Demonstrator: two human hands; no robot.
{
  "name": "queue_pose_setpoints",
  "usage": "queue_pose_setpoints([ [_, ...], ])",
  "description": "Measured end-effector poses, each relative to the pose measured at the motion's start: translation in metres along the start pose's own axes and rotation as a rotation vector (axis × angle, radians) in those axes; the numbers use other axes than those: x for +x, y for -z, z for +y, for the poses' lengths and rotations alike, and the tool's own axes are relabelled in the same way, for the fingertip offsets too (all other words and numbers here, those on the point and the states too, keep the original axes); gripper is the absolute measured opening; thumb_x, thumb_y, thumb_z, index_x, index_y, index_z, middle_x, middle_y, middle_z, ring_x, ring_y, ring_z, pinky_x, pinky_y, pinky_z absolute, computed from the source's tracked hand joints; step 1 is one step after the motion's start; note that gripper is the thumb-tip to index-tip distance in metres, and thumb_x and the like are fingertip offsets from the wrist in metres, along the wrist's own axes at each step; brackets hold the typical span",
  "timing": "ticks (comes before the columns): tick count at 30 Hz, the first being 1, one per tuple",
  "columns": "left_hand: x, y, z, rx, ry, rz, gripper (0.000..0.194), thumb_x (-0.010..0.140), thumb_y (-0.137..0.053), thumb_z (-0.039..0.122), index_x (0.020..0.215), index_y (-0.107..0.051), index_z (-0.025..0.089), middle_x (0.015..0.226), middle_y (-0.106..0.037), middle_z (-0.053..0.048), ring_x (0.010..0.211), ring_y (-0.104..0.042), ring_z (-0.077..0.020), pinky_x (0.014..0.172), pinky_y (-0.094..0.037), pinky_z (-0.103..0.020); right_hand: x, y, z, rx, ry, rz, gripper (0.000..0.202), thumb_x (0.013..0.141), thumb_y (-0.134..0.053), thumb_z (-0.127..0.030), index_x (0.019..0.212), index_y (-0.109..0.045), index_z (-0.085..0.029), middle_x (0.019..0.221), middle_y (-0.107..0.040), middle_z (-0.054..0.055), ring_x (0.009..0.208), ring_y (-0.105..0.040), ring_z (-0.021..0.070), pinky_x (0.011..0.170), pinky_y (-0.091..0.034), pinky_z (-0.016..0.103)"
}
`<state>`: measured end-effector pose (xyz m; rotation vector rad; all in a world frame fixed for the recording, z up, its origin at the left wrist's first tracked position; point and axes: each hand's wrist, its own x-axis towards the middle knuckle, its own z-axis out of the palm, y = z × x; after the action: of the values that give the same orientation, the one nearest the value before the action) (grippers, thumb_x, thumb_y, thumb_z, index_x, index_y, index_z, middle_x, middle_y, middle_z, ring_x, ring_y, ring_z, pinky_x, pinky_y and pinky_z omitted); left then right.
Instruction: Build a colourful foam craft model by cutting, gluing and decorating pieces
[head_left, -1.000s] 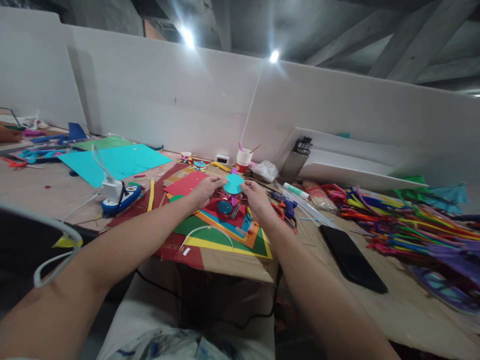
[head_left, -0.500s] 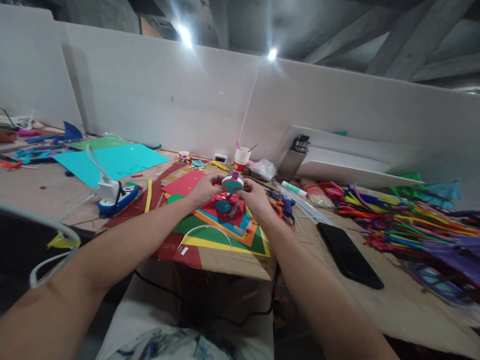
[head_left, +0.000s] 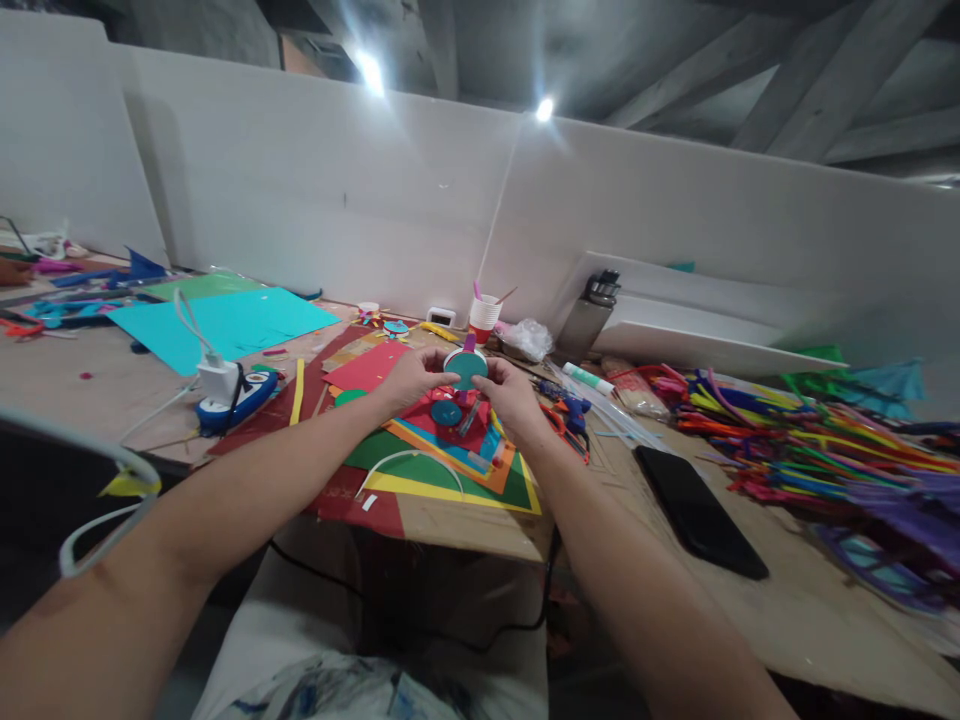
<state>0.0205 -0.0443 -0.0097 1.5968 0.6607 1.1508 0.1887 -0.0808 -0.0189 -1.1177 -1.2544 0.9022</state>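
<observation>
Between my two hands is a round paper craft disc (head_left: 466, 370), teal on the face toward me, with a white rim and a purple strip standing up at its top. My left hand (head_left: 421, 376) pinches its left edge, the thumb on the teal face. On the opposite edge, my right hand (head_left: 504, 388) grips it the same way. Just below lies another small teal disc (head_left: 446, 413) on a red sheet. Beneath that is a stack of coloured paper (head_left: 450, 490), green, yellow, orange and blue, with a thin white curved strip (head_left: 412, 455) on top.
A black phone (head_left: 697, 510) lies at right, near bundles of pipe cleaners (head_left: 810, 430). Farther back stand paper cups (head_left: 484, 315) and a grey bottle (head_left: 583, 320). A glue gun (head_left: 576, 412) rests right of my hands. Leftward are a power strip (head_left: 236, 398) and a cyan sheet (head_left: 225, 325).
The disc has tipped upright, so its teal face now shows as a nearly full circle and the purple strip stands taller. Both hands keep their places at its edges.
</observation>
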Motion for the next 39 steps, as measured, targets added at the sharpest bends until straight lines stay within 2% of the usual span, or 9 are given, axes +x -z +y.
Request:
queue_pose_setpoints([
  [4, 0.000, 0.001, -0.004, -0.012, 0.033, -0.040, 0.039, 0.065, -0.080, 0.041, 0.090, -0.070, 0.013, 0.083, -0.068, -0.003, 0.071, -0.057, -0.0129, 0.067, -0.043, -0.025, 0.000, 0.000, 0.002, -0.003, -0.010, -0.014, 0.029, 0.063, -0.071, -0.035, 0.085, -0.061, -0.020, 0.073, -0.063, -0.002, 0.064, -0.053, 0.0122, 0.060, -0.043, 0.026],
  [7, -0.001, 0.001, -0.006, 0.008, 0.034, -0.041, 0.041, 0.067, -0.078, 0.045, 0.093, -0.072, 0.013, 0.081, -0.068, -0.003, 0.067, -0.054, -0.0116, 0.063, -0.041, -0.024, 0.001, 0.000, 0.002, 0.008, -0.011, -0.020, 0.029, 0.063, -0.071, -0.036, 0.085, -0.062, -0.020, 0.075, -0.064, -0.001, 0.066, -0.055, 0.0128, 0.061, -0.044, 0.026],
  [15, 0.002, -0.002, -0.004, -0.018, -0.065, 0.034, 0.039, 0.058, -0.086, 0.037, 0.086, -0.074, 0.013, 0.088, -0.073, -0.006, 0.086, -0.063, -0.0192, 0.087, -0.046, -0.034, -0.001, 0.001, 0.001, -0.096, 0.056, -0.011, 0.031, 0.064, -0.066, -0.030, 0.093, -0.066, -0.019, 0.086, -0.068, 0.002, 0.072, -0.056, 0.0138, 0.066, -0.046, 0.027],
  [21, 0.001, -0.001, -0.004, 0.051, -0.071, 0.017, 0.042, 0.059, -0.084, 0.041, 0.088, -0.074, 0.012, 0.089, -0.073, -0.007, 0.087, -0.063, -0.0209, 0.088, -0.046, -0.035, -0.002, 0.001, 0.000, -0.132, 0.081, -0.029, 0.030, 0.065, -0.064, -0.028, 0.094, -0.068, -0.019, 0.091, -0.071, 0.003, 0.078, -0.060, 0.0159, 0.069, -0.048, 0.028],
  [26, -0.001, 0.000, -0.003, 0.062, -0.075, -0.019, 0.045, 0.065, -0.081, 0.043, 0.097, -0.072, 0.012, 0.096, -0.073, -0.007, 0.090, -0.063, -0.0198, 0.087, -0.047, -0.032, -0.003, -0.001, -0.003, -0.099, 0.060, -0.057, 0.026, 0.065, -0.066, -0.030, 0.088, -0.066, -0.019, 0.083, -0.069, 0.001, 0.075, -0.060, 0.0146, 0.069, -0.048, 0.028],
  [29, -0.001, 0.001, -0.005, -0.009, -0.024, -0.017, 0.048, 0.066, -0.081, 0.046, 0.099, -0.071, 0.012, 0.088, -0.071, -0.004, 0.077, -0.061, -0.0149, 0.074, -0.047, -0.026, -0.005, -0.003, -0.004, -0.056, 0.039, -0.077, 0.028, 0.066, -0.069, -0.033, 0.088, -0.063, -0.019, 0.080, -0.068, 0.000, 0.071, -0.059, 0.0130, 0.068, -0.049, 0.027],
  [32, 0.001, 0.001, -0.009, -0.110, 0.068, 0.003, 0.045, 0.066, -0.081, 0.047, 0.091, -0.070, 0.011, 0.076, -0.067, -0.001, 0.061, -0.054, -0.0099, 0.058, -0.042, -0.022, -0.005, -0.005, -0.004, -0.025, 0.018, -0.071, 0.031, 0.065, -0.073, -0.036, 0.088, -0.062, -0.018, 0.078, -0.068, 0.000, 0.067, -0.060, 0.0122, 0.066, -0.050, 0.027],
  [39, 0.000, -0.003, -0.005, -0.359, 0.272, 0.046, 0.023, 0.072, -0.078, 0.025, 0.084, -0.068, 0.009, 0.073, -0.068, -0.005, 0.055, -0.059, -0.0104, 0.051, -0.047, -0.022, -0.003, -0.006, -0.002, 0.006, -0.010, -0.090, 0.026, 0.070, -0.071, -0.039, 0.084, -0.059, -0.020, 0.068, -0.063, -0.003, 0.061, -0.059, 0.0116, 0.060, -0.049, 0.026],
])
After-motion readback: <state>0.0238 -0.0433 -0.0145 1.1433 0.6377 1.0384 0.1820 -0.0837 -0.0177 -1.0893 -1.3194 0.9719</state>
